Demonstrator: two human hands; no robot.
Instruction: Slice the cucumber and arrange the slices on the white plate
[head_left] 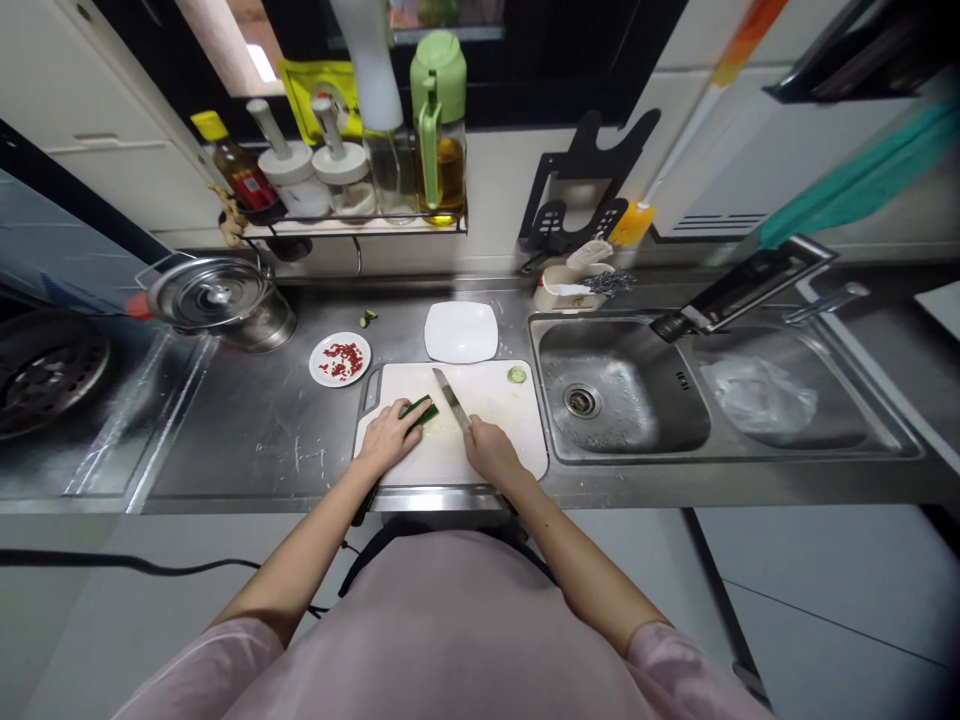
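On the white cutting board [457, 463] my left hand [388, 437] holds down a dark green cucumber [422, 411], fingers over its top. A dark length shows below the left wrist at the board's edge; I cannot tell whether it belongs to the cucumber. My right hand [493, 452] is closed around the handle of a kitchen knife [451, 396]. Its blade points away from me, tilted left, just right of the cucumber and apart from it. A small pale green cucumber end [517, 374] lies at the board's far right corner.
Behind the board are a white rectangular plate [461, 332] and a small plate [316, 369] of chopped red pieces. Green scraps [367, 318] lie nearby. A lidded steel pot [262, 325] stands left, a double sink [626, 450] right. Bottles and jars fill a wall rack [352, 228].
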